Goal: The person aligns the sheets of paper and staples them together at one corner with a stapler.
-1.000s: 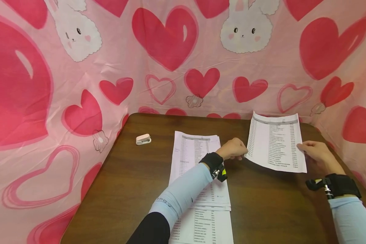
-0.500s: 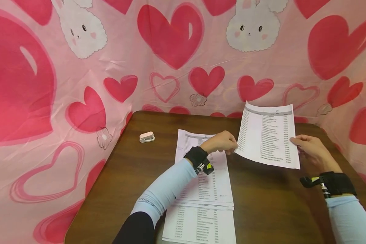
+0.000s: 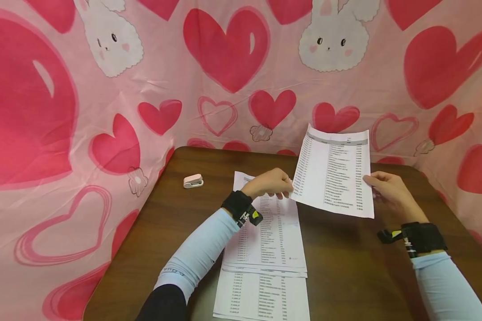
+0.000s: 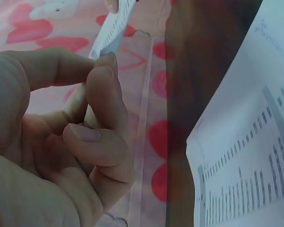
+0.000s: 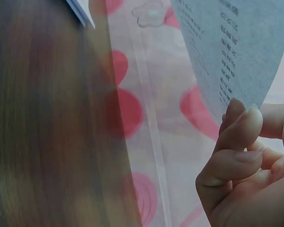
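A printed sheet of paper is held up above the table, slightly bowed, with a grey header band along its top. My left hand pinches its left edge between thumb and forefinger; the left wrist view shows the other fingers of that hand curled loosely. At the opposite edge my right hand pinches the paper, and the right wrist view has this hand at the sheet's edge. Below the left forearm lies a stack of printed sheets, partly covered by the arm.
A small pink and white stapler sits at the table's far left. The brown wooden table ends at a pink curtain with hearts and rabbits. Another set of printed pages sticks out from under the stack's near end.
Both hands have carried the sheet leftward and a little upward, bringing its left edge over the stack. The stack and the stapler stay in place on the table.
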Demonstrator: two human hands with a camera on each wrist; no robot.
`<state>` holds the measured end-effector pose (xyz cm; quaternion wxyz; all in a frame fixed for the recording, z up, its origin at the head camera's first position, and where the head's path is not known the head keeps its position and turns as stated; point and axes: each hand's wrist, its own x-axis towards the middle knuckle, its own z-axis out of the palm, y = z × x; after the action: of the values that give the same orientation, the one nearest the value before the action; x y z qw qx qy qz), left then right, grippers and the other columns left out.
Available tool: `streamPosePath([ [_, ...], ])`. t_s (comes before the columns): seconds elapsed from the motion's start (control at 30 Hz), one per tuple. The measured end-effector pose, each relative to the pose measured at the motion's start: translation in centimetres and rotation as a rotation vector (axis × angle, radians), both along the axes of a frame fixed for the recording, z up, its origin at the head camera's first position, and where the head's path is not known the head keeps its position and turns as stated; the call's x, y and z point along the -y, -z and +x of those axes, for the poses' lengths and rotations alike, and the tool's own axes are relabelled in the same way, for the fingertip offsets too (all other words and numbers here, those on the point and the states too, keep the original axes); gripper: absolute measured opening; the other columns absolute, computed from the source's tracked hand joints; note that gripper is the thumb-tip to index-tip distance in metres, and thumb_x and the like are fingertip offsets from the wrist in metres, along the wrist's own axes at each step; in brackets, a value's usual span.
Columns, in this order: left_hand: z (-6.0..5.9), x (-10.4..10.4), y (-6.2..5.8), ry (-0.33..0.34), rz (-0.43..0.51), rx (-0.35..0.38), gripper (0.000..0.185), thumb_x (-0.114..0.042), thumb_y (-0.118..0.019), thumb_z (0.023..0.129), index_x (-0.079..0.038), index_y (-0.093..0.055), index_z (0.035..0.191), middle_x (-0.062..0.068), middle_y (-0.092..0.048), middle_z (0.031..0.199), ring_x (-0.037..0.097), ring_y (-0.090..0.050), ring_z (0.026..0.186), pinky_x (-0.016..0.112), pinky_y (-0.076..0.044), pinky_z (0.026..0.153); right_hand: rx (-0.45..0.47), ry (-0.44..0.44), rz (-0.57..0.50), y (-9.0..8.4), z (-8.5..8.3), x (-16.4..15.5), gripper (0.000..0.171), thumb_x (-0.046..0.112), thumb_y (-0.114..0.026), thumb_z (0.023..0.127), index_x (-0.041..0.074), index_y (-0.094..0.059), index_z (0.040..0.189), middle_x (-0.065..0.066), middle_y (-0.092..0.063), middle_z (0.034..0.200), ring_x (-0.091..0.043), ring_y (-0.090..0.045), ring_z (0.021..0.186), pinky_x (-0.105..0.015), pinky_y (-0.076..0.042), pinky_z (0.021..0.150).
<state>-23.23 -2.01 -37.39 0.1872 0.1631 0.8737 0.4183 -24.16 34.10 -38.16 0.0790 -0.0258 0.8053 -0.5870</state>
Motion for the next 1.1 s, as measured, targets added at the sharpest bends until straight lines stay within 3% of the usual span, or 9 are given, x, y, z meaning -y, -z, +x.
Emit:
streamPosePath([
  [0.17,0.3,1.9,0.0,-0.005,-0.012,0.006,0.02,-0.021,-0.062,0.091,-0.011,-0.074,0.078,0.015,-0.073,0.088,0.027,-0.066,0.07,0.025,-0.036,0.049,-0.028,-0.031,0.0,-0.1,0.0,1.5,0.01,0.031,-0.061,0.096,0.022,-0.065,0.093,0.011,-0.065,0.076,-0.01,-0.058,0.063,-0.025,-0.048,0.055],
  [0.4,0.7,4.9,0.6,0.042,-0.032,0.04,0.022,-0.025,-0.064,0.093,-0.011,-0.076,0.081,0.02,-0.073,0.096,0.041,-0.066,0.083,0.024,-0.035,0.049,-0.028,-0.049,0.031,0.5,-0.4,3.7,0.012,0.033,-0.061,0.097,0.022,-0.063,0.092,0.012,-0.063,0.073,-0.008,-0.052,0.057,-0.025,-0.043,0.051],
  [0.57,1.0,6.3,0.9,0.075,-0.025,0.088,0.019,-0.026,-0.067,0.092,-0.014,-0.077,0.081,0.024,-0.071,0.098,0.028,-0.058,0.064,0.026,-0.034,0.049,-0.02,-0.06,0.04,0.9,-0.2,5.1,0.02,0.034,-0.061,0.096,0.014,-0.062,0.099,0.012,-0.065,0.075,-0.008,-0.053,0.058,-0.025,-0.044,0.052],
  [0.83,1.4,8.1,1.3,0.158,-0.04,0.137,0.016,-0.029,-0.07,0.09,-0.016,-0.078,0.083,0.027,-0.069,0.098,0.031,-0.055,0.068,0.025,-0.031,0.049,-0.023,-0.054,0.068,1.4,0.2,6.9,0.03,0.035,-0.062,0.096,0.006,-0.06,0.104,0.014,-0.067,0.076,-0.01,-0.06,0.063,-0.027,-0.047,0.055],
  [1.1,2.5,10.5,2.8,0.279,0.067,0.201,0.019,-0.025,-0.071,0.089,-0.008,-0.076,0.083,0.028,-0.068,0.088,0.026,-0.049,0.06,0.026,-0.028,0.047,0.0,-0.085,0.035,2.6,0.6,9.4,0.043,0.035,-0.063,0.095,-0.003,-0.056,0.112,0.009,-0.068,0.079,-0.012,-0.06,0.063,-0.027,-0.043,0.052],
])
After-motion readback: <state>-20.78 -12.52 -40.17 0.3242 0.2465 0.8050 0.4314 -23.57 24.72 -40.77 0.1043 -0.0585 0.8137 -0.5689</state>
